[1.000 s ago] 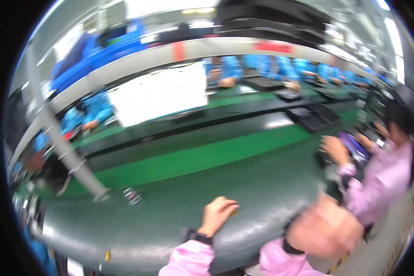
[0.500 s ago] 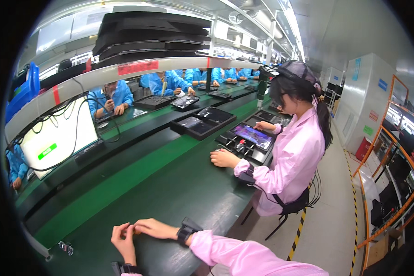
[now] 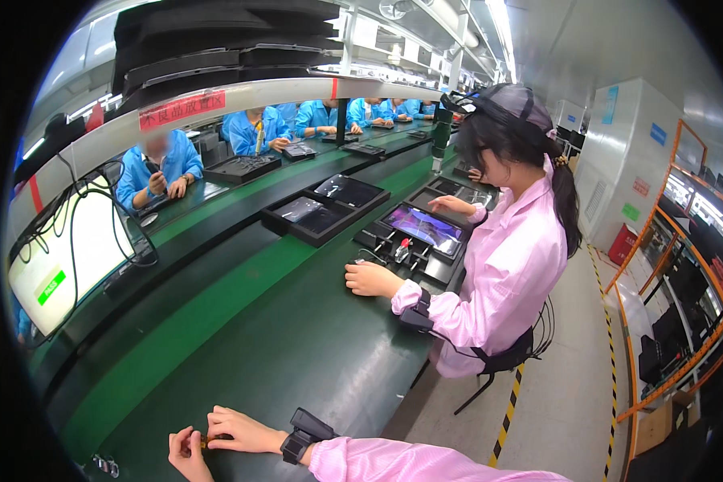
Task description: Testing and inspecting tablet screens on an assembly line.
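Observation:
At the lower left, both hands meet low over the dark green bench. My left hand is closed, its fingertips pinching one end of a small dark and yellowish piece. Over the other end lie the bent fingers of my right hand, also closed on it. The piece is mostly hidden and too small to name. A small shiny metallic part lies on the bench left of my hands. My right wrist wears a black strapped device.
A co-worker in pink at the right handles a lit tablet in a black fixture. A black tray with flat panels sits farther along. At the left stands a bright monitor with hanging cables. An overhead rail carries stacked black trays.
The view has shifted, so the bench, monitor and my hands sit farther left in the picture. My hands stay together on the small piece. The co-worker's far hand has lifted slightly near the tablet.

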